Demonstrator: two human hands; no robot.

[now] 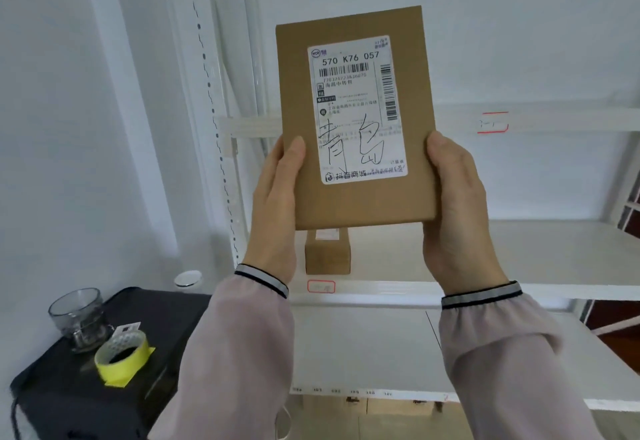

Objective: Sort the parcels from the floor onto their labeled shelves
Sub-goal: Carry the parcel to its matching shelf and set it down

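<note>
I hold a flat brown cardboard parcel [360,197] upright in front of a white shelf unit, its white shipping label [358,110] facing me with barcodes and black handwritten characters. My left hand [277,197] grips its lower left edge and my right hand [457,204] grips its lower right edge. Behind and below the parcel, a small brown box [327,254] stands on the middle shelf [519,252], near that shelf's left end. A red-framed tag [321,286] sits on this shelf's front edge, and another red-framed tag [493,122] marks the shelf above.
A lower white shelf [363,346] spans below, with more brown boxes [391,405] beneath it. To the left stands a black case [69,394] with a yellow tape roll [121,356] and a glass jar [78,315] on it. A perforated white upright [214,110] rises on the left.
</note>
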